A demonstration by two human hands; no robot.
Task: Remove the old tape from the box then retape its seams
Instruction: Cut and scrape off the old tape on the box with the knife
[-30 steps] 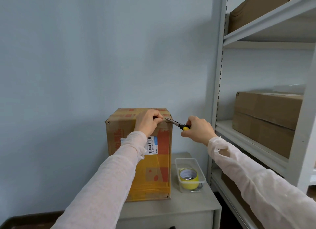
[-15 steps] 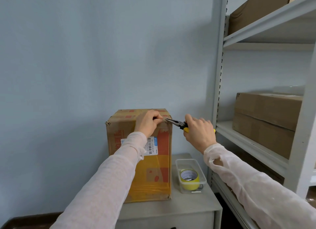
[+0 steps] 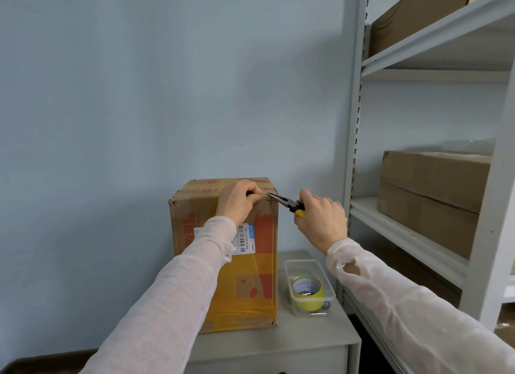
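Note:
A tall cardboard box (image 3: pixel 195 234), wrapped in yellowish old tape and bearing a white barcode label, stands on a grey cabinet (image 3: pixel 278 345). My left hand (image 3: pixel 239 203) sits at the box's top front edge, its fingers pinching a strip of old tape there. My right hand (image 3: pixel 320 220) grips yellow-handled needle-nose pliers (image 3: pixel 284 202). The plier tips meet the tape right by my left fingertips. A roll of yellow tape (image 3: pixel 306 292) lies in a clear plastic tub (image 3: pixel 309 265) to the right of the box.
A grey metal shelving unit (image 3: pixel 354 150) stands at the right, with brown cartons (image 3: pixel 429 195) on its shelves. A pale blue wall is behind the box. The cabinet's front edge is below my arms.
My right hand has turned so its back faces up and dropped slightly, with the pliers kept at the tape. My left hand and the box have stayed put.

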